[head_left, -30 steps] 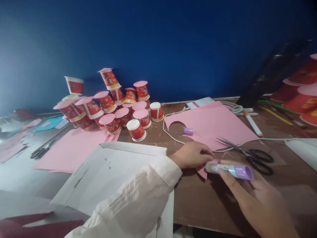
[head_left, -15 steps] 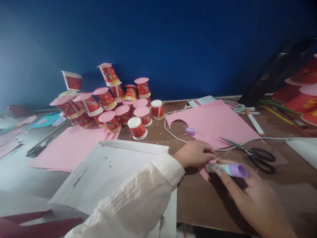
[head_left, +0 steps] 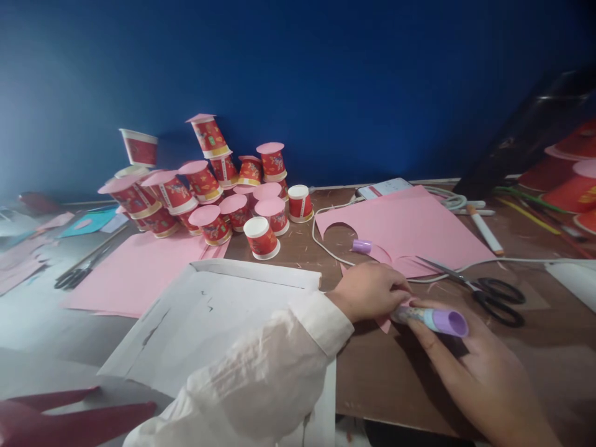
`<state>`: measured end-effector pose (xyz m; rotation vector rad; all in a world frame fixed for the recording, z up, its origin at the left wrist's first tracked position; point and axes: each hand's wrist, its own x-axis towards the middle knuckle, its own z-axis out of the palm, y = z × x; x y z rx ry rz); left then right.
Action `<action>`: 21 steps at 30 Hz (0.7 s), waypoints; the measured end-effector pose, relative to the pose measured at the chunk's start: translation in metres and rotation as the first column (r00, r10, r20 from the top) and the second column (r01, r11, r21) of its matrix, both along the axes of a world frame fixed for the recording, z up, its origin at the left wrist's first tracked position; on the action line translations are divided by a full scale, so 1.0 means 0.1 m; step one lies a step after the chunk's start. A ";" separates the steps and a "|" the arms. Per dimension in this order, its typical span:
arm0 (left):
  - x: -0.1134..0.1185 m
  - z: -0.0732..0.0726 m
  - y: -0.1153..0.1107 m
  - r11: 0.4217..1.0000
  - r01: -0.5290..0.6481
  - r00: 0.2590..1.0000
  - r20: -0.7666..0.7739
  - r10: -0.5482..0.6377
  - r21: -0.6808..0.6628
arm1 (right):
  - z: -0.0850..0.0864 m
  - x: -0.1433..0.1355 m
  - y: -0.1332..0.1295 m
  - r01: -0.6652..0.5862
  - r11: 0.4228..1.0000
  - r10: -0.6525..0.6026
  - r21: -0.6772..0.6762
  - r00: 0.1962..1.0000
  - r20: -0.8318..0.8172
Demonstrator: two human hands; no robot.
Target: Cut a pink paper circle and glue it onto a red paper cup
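My right hand [head_left: 475, 372] is wrapped round a glue stick [head_left: 435, 320] with a purple end and a patterned label. The stick lies tilted, its far end against a small piece of pink paper [head_left: 384, 324]. My left hand [head_left: 372, 288], in a white sleeve, pinches that paper beside the tip; most of the piece is hidden under the fingers. Just beyond the left hand lies a loose purple cap [head_left: 362, 246]. A larger pink sheet [head_left: 414, 223] with a round bite cut from its edge lies behind both hands.
Black-handled scissors [head_left: 498, 298] lie right of the hands, by a white cable [head_left: 535, 261]. Several red paper cups [head_left: 216, 226], many topped with pink discs, stand stacked at back left. A white board [head_left: 218, 310] lies under my left sleeve. A phone [head_left: 384, 188] rests by the blue wall.
The whole view has shifted a little, so the table's things sit slightly further right and higher. Both hands keep their hold, with the glue stick still against the small pink paper.
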<state>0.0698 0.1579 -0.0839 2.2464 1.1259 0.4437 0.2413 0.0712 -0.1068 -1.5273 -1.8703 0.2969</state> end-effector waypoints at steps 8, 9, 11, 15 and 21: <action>-0.03 0.01 0.06 0.985 -0.006 0.999 0.045 0.014 -0.170 | -0.01 -0.05 0.03 -0.130 0.989 0.128 0.073 0.991 0.027; -0.03 0.01 0.07 0.984 -0.008 0.999 0.048 0.017 -0.177 | -0.01 -0.06 0.04 -0.151 0.986 0.149 0.075 0.988 0.040; -0.03 -0.01 0.07 0.986 -0.005 0.998 0.053 0.014 -0.169 | 0.02 -0.07 0.06 -0.196 0.979 0.192 0.062 0.979 0.070; -0.05 -0.05 0.09 0.988 0.023 0.997 0.079 -0.010 -0.156 | 0.08 -0.10 0.10 -0.249 0.968 0.244 0.026 0.962 0.127; -0.07 -0.05 0.12 0.960 0.038 0.992 0.128 -0.002 -0.276 | 0.10 -0.11 0.17 -0.233 0.971 0.237 -0.045 0.960 0.151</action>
